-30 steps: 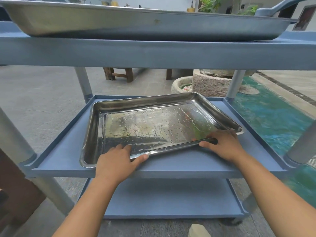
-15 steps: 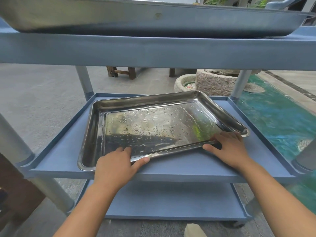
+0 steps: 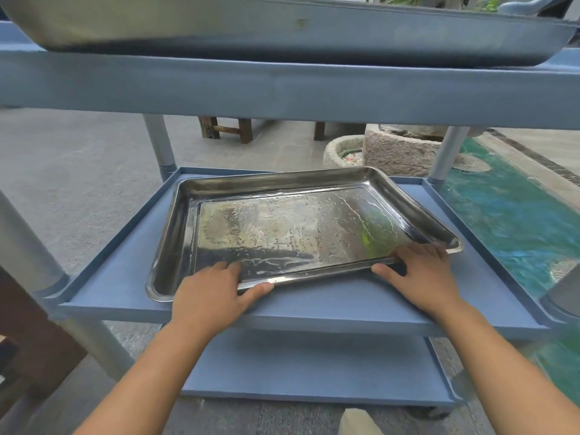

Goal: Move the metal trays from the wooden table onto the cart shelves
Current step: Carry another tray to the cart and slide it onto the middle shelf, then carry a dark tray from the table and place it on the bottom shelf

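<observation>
Tray (image 3: 298,227) sits askew on the cart's middle shelf (image 3: 314,304), beaded with water. Left hand (image 3: 213,293) and right hand (image 3: 423,274) each grip its near rim, fingers inside. An upper tray (image 3: 282,25) lies above that shelf.

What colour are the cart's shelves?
Slate blue, seen best on the middle shelf in the head view.

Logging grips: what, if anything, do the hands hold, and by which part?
The metal tray, by its near rim: left hand, right hand.
</observation>
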Demonstrator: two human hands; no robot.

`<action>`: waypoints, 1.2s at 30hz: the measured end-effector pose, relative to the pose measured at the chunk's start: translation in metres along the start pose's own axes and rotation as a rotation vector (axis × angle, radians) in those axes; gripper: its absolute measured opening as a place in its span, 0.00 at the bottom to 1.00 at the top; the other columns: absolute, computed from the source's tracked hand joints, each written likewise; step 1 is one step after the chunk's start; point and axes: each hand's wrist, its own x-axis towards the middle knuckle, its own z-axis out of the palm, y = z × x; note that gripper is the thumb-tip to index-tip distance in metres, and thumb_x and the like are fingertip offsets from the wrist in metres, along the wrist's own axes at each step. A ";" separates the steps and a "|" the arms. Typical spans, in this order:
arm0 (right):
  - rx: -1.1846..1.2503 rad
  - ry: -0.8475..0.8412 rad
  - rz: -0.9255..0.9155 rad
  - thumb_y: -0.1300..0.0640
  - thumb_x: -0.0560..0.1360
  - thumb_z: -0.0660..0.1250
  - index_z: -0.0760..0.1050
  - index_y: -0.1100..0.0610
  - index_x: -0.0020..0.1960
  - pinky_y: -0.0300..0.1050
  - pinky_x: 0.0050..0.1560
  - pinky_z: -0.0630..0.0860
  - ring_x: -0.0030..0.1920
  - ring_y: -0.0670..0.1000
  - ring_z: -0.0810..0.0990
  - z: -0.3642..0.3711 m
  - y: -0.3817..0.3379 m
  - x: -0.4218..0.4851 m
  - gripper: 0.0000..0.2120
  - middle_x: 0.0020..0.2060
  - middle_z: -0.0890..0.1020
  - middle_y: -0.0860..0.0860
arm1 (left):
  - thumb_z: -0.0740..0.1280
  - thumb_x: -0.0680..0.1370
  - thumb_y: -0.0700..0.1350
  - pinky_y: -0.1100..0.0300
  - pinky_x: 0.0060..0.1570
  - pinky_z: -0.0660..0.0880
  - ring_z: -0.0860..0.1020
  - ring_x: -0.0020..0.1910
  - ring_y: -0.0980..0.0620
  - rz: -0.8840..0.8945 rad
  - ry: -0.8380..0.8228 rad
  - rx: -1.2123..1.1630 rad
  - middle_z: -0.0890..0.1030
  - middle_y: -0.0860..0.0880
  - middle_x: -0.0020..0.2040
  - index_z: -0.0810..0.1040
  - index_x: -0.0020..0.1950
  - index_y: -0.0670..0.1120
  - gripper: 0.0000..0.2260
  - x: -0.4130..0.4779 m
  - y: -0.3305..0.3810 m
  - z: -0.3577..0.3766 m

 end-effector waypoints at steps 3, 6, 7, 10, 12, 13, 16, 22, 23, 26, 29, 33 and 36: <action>0.005 -0.025 0.011 0.20 0.67 0.45 0.77 0.46 0.53 0.57 0.70 0.58 0.61 0.55 0.73 0.002 0.004 0.000 0.38 0.53 0.79 0.49 | 0.39 0.67 0.80 0.56 0.32 0.66 0.80 0.43 0.49 -0.007 0.008 0.004 0.78 0.54 0.45 0.75 0.51 0.54 0.39 -0.002 0.000 0.004; -0.005 -0.042 0.013 0.20 0.66 0.45 0.78 0.46 0.53 0.57 0.70 0.58 0.61 0.55 0.73 0.001 0.005 0.001 0.39 0.52 0.78 0.49 | 0.40 0.67 0.81 0.57 0.31 0.68 0.80 0.43 0.49 -0.045 -0.043 -0.008 0.78 0.54 0.45 0.75 0.51 0.54 0.39 -0.002 -0.001 0.003; -0.002 -0.059 0.014 0.20 0.66 0.45 0.78 0.46 0.53 0.58 0.70 0.57 0.61 0.56 0.73 0.000 0.005 0.001 0.39 0.52 0.78 0.49 | 0.40 0.67 0.81 0.56 0.32 0.70 0.79 0.44 0.49 -0.055 -0.075 -0.016 0.78 0.54 0.45 0.76 0.50 0.54 0.39 -0.001 0.000 0.001; -0.008 -0.145 0.020 0.19 0.66 0.44 0.77 0.47 0.53 0.58 0.71 0.55 0.63 0.56 0.72 -0.008 0.007 0.003 0.40 0.54 0.79 0.50 | 0.42 0.67 0.81 0.53 0.39 0.76 0.77 0.49 0.49 -0.068 -0.201 -0.056 0.77 0.53 0.47 0.76 0.52 0.53 0.39 0.002 0.002 -0.010; -0.011 -0.203 0.042 0.21 0.67 0.48 0.77 0.50 0.59 0.57 0.71 0.55 0.67 0.57 0.70 -0.016 0.005 0.004 0.40 0.60 0.77 0.53 | 0.44 0.66 0.80 0.51 0.46 0.77 0.76 0.52 0.48 -0.081 -0.318 -0.096 0.78 0.51 0.50 0.76 0.55 0.52 0.40 0.007 0.003 -0.021; -0.015 -0.226 0.053 0.23 0.69 0.51 0.75 0.52 0.63 0.57 0.70 0.57 0.68 0.58 0.69 -0.021 0.002 0.004 0.40 0.64 0.76 0.55 | 0.45 0.66 0.80 0.50 0.49 0.76 0.76 0.53 0.48 -0.093 -0.389 -0.107 0.78 0.50 0.52 0.75 0.57 0.51 0.40 0.011 0.005 -0.028; -0.027 -0.304 0.043 0.34 0.75 0.59 0.69 0.59 0.71 0.55 0.70 0.61 0.71 0.62 0.66 -0.041 -0.017 -0.001 0.35 0.70 0.71 0.60 | 0.53 0.70 0.76 0.44 0.58 0.72 0.75 0.60 0.45 -0.119 -0.622 -0.115 0.77 0.49 0.61 0.71 0.65 0.51 0.36 0.018 0.011 -0.052; 0.172 -0.650 0.080 0.46 0.78 0.63 0.64 0.60 0.73 0.48 0.68 0.65 0.70 0.60 0.68 -0.110 -0.062 -0.019 0.29 0.70 0.70 0.60 | 0.64 0.76 0.61 0.49 0.61 0.72 0.72 0.65 0.42 -0.130 -0.823 -0.294 0.75 0.43 0.67 0.66 0.73 0.49 0.28 0.012 0.034 -0.124; 0.209 -0.709 0.103 0.47 0.78 0.62 0.64 0.61 0.73 0.49 0.67 0.67 0.69 0.61 0.69 -0.126 -0.068 -0.023 0.29 0.70 0.71 0.61 | 0.64 0.77 0.59 0.50 0.63 0.71 0.72 0.67 0.42 -0.138 -0.865 -0.312 0.74 0.42 0.68 0.65 0.74 0.48 0.28 0.009 0.039 -0.140; 0.258 -0.808 0.155 0.45 0.78 0.62 0.66 0.60 0.71 0.50 0.60 0.72 0.64 0.61 0.75 -0.177 -0.083 -0.029 0.28 0.65 0.76 0.60 | 0.63 0.78 0.56 0.52 0.64 0.71 0.72 0.68 0.43 -0.118 -0.951 -0.283 0.73 0.42 0.69 0.66 0.74 0.47 0.27 0.005 0.050 -0.189; 0.273 -0.882 0.160 0.41 0.77 0.61 0.67 0.57 0.70 0.52 0.58 0.73 0.63 0.61 0.75 -0.223 -0.091 -0.034 0.27 0.64 0.77 0.59 | 0.63 0.79 0.54 0.53 0.62 0.72 0.73 0.66 0.43 -0.105 -0.999 -0.281 0.74 0.42 0.68 0.68 0.72 0.45 0.24 0.008 0.057 -0.233; 0.343 -0.906 0.197 0.37 0.75 0.61 0.69 0.54 0.69 0.48 0.50 0.73 0.60 0.57 0.78 -0.272 -0.095 -0.045 0.29 0.62 0.79 0.54 | 0.63 0.79 0.53 0.51 0.61 0.74 0.75 0.63 0.44 -0.089 -1.033 -0.276 0.77 0.43 0.65 0.70 0.70 0.45 0.22 0.019 0.065 -0.277; 0.377 -0.884 0.277 0.35 0.74 0.61 0.67 0.53 0.70 0.50 0.54 0.75 0.63 0.55 0.76 -0.300 -0.094 -0.056 0.32 0.65 0.77 0.53 | 0.63 0.79 0.54 0.51 0.61 0.73 0.75 0.63 0.44 -0.036 -1.007 -0.288 0.77 0.44 0.65 0.70 0.70 0.46 0.22 0.032 0.074 -0.299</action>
